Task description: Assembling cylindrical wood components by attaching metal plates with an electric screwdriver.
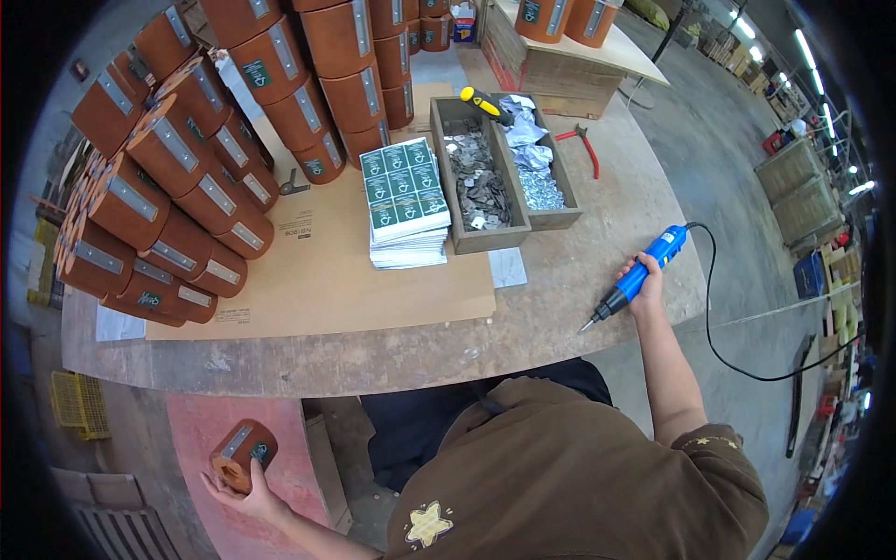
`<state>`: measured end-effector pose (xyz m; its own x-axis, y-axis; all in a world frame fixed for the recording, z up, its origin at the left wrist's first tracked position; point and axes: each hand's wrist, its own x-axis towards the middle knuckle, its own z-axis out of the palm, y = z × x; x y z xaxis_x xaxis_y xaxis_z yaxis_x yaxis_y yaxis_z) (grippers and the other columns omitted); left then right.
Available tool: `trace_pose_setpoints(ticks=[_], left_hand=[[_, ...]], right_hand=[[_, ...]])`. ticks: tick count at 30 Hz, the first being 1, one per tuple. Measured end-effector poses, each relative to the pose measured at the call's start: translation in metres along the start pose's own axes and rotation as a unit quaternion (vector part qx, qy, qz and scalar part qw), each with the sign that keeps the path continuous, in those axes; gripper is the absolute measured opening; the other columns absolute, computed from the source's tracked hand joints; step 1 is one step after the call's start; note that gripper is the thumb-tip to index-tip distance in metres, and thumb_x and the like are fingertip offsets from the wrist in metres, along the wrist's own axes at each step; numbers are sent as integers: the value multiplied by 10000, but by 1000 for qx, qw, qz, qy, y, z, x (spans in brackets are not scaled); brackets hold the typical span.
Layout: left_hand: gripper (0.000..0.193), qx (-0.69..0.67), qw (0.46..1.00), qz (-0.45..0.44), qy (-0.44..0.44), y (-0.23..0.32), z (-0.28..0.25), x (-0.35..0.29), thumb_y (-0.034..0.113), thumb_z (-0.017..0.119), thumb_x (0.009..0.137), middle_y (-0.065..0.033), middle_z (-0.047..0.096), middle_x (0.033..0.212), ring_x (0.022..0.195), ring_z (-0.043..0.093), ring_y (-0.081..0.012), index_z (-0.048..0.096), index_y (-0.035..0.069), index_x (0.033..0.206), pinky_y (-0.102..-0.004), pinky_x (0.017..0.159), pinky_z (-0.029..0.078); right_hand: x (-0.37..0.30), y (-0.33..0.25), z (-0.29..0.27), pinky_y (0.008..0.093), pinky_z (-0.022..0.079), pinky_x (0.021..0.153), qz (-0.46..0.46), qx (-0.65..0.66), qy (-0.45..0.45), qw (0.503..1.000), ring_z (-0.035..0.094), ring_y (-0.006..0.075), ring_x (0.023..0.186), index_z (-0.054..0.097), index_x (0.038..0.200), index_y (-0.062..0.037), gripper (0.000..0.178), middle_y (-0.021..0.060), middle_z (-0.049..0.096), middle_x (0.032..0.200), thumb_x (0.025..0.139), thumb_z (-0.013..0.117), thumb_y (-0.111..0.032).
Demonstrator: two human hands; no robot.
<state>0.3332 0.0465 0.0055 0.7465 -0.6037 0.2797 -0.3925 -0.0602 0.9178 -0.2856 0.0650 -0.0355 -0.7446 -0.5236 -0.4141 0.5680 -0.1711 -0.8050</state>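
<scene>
My left hand (pixel 245 497) is wrapped round a reddish-brown cylinder (pixel 235 469) at the lower left, over a pink board. The cylinder is tilted; a metal strip runs along its side, a green label sits beside the strip, and its near end looks hollow. At the right, my right hand (pixel 646 282) grips a blue electric screwdriver (pixel 665 246). Its black nose and bit point down and left, close to the table's front edge. A black cord (pixel 711 308) trails from its back end off to the right.
Stacked cylinders (pixel 173 196) of the same kind fill the table's left and back. Banded green-and-white label sheets (pixel 406 191) lie mid-table on brown cardboard (pixel 317 271). A two-part wooden box (pixel 490 241) holds small metal pieces and a yellow-handled screwdriver (pixel 483 103). Red-handled pliers (pixel 591 154) lie beyond.
</scene>
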Motion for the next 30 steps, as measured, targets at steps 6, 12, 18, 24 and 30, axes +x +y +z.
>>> trace_pose_setpoints(ticks=[6,12,18,24,30], left_hand=[[1006,-151,908,188,-343,95,62,-59,93,751,470,-120,409,1169,1095,416,-241,212,49,1319,-370,934,338],[838,-142,731,300,-596,159,163,-152,218,786,481,-141,483,1076,997,495,-288,396,32,1199,-380,853,383],[867,-66,684,424,-590,177,216,-212,218,772,473,-138,513,1058,972,504,-307,379,67,1232,-400,813,388],[907,12,687,407,-602,172,227,-217,233,779,488,-156,462,1130,1047,458,-319,338,79,1265,-410,861,362],[874,-101,652,387,-644,213,254,-198,265,740,569,-204,382,1196,1114,398,-345,293,69,1295,-410,925,333]], right_hand=[[0,2,-5,334,464,542,1,26,-4,1000,507,176,563,469,781,-77,163,56,503,642,706,574,-175],[-5,0,-8,341,463,542,7,54,-9,998,510,185,570,463,798,-70,199,60,503,644,708,591,-192],[-6,1,-12,336,456,538,27,84,-35,995,510,183,574,449,951,-82,278,62,500,659,726,578,-178],[-3,0,-15,342,459,541,33,85,-44,995,513,184,578,432,998,-71,304,65,501,663,738,563,-159],[1,0,-16,346,461,547,32,92,-70,993,515,184,583,430,1028,-66,327,67,501,670,745,559,-165]])
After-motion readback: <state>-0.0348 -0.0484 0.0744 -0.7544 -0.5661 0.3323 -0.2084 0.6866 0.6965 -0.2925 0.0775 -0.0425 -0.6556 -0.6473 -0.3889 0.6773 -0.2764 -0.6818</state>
